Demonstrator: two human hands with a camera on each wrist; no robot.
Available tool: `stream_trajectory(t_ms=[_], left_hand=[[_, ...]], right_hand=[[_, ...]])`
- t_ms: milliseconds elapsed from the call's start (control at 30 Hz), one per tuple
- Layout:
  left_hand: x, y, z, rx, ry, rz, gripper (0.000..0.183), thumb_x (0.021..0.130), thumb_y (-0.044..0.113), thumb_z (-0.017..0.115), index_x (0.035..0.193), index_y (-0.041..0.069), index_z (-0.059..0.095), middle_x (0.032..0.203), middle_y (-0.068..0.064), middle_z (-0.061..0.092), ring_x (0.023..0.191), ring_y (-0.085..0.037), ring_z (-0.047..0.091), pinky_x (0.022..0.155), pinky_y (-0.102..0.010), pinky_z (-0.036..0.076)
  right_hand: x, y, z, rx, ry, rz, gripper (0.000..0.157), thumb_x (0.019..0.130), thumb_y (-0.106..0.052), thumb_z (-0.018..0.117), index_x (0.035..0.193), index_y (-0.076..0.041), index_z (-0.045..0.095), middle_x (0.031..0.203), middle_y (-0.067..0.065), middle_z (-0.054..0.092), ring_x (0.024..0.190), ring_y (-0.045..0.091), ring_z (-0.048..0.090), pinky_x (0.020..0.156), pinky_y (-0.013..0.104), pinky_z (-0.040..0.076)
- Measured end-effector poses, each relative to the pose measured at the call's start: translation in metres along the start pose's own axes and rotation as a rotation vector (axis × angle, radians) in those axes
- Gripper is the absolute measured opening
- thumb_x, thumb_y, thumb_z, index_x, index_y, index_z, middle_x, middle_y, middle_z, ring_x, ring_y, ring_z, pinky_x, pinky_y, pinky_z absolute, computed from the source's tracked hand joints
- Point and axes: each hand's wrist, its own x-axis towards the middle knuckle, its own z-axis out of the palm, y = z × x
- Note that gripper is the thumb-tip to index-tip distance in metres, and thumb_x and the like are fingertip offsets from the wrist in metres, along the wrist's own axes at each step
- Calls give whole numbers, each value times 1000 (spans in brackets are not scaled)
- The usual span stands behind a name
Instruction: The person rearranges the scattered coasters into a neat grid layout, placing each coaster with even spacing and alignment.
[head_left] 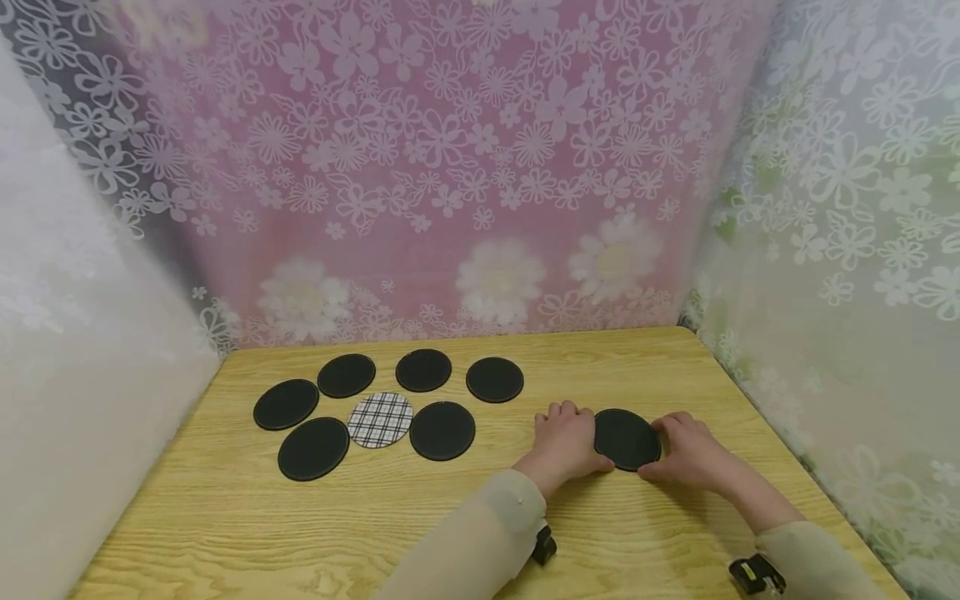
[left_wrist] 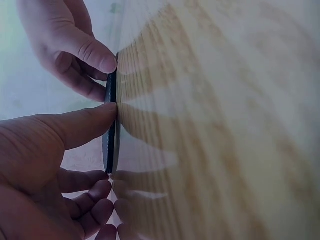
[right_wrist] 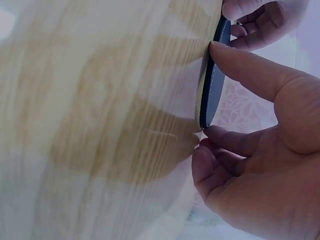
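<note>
A round black coaster (head_left: pixel 627 439) with a stitched edge is at the right of the wooden table, held between both hands. My left hand (head_left: pixel 567 443) grips its left side, with the thumb at the near rim and the fingers around the far side. On the opposite side, my right hand (head_left: pixel 688 451) pinches the rim between thumb and fingers. Both wrist views show the coaster (left_wrist: pixel 111 140) edge-on, very close to the tabletop; whether it is slightly raised I cannot tell. Its underside is hidden.
Several more black coasters (head_left: pixel 442 431) lie flat on the left half of the table (head_left: pixel 360 533). Among them is one coaster with a white and black plaid face (head_left: pixel 380 420). Flowered curtains (head_left: pixel 480 167) hang behind the table and at its sides.
</note>
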Motion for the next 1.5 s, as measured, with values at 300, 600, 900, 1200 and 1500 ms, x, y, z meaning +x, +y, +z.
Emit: stream_trajectory(t_ms=[300, 600, 900, 1200, 1500], left_hand=[[1, 4, -1, -51, 8, -33, 73, 83, 61, 95, 137, 18, 71, 119, 0, 64, 109, -20, 53, 101, -41, 44], [8, -1, 2, -125, 50, -37, 72, 83, 49, 99, 138, 12, 69, 119, -5, 68, 112, -22, 63, 96, -39, 48], [21, -21, -1, -190, 36, -71, 81, 85, 44, 99, 149, 10, 64, 129, -9, 66, 121, -27, 61, 104, -42, 50], [28, -37, -1, -277, 23, -86, 82, 86, 37, 99, 151, 6, 62, 130, -14, 65, 121, -32, 64, 103, -44, 54], [27, -38, -2, -278, 4, -84, 82, 87, 39, 98, 152, 6, 61, 133, -14, 64, 123, -31, 64, 106, -43, 53]], right_hand=[[2, -5, -1, 108, -55, 77, 83, 83, -23, 99, 135, 23, 54, 125, 37, 56, 113, 51, 58, 96, 64, 53], [13, -10, 1, 264, -65, 87, 91, 87, -10, 95, 147, 28, 37, 129, 41, 57, 115, 51, 64, 94, 59, 58], [37, -21, 2, 256, -72, 95, 92, 85, -12, 96, 148, 25, 40, 132, 41, 55, 121, 53, 60, 100, 62, 54], [54, -29, 5, 245, -80, 81, 88, 84, -10, 97, 145, 24, 44, 129, 38, 60, 118, 50, 64, 100, 61, 55], [57, -25, 5, 218, -92, 80, 85, 84, -12, 97, 142, 24, 47, 127, 37, 60, 116, 48, 64, 99, 60, 55]])
